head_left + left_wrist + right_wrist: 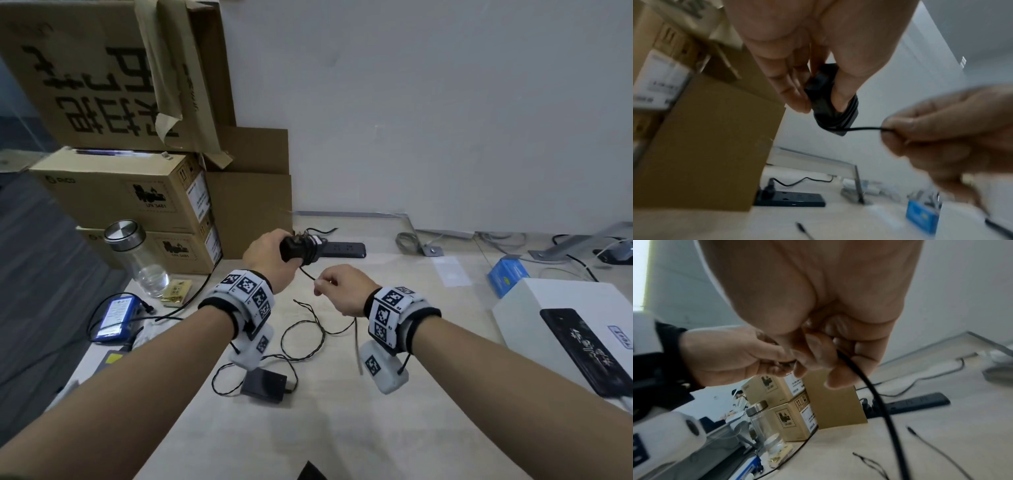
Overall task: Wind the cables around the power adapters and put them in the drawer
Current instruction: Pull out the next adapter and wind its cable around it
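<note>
My left hand [270, 253] grips a black power adapter [298, 248] above the table, with several turns of cable wound around its body [836, 116]. My right hand [337, 286] pinches that adapter's thin black cable [863, 129] just to the right and slightly below. The cable runs taut from the adapter to my right fingers [813, 353], then hangs down past the palm [879, 402]. A second black power adapter [263, 383] lies flat on the table near me, its cable [308, 332] loose in loops beside it. No drawer is in view.
Stacked cardboard boxes [130, 192] stand at the back left, with a glass jar [140, 260] and a blue battery pack [116, 318] in front. A black power strip [342, 249] lies by the wall. A white box with a black phone [582, 346] and a blue box [507, 277] sit right.
</note>
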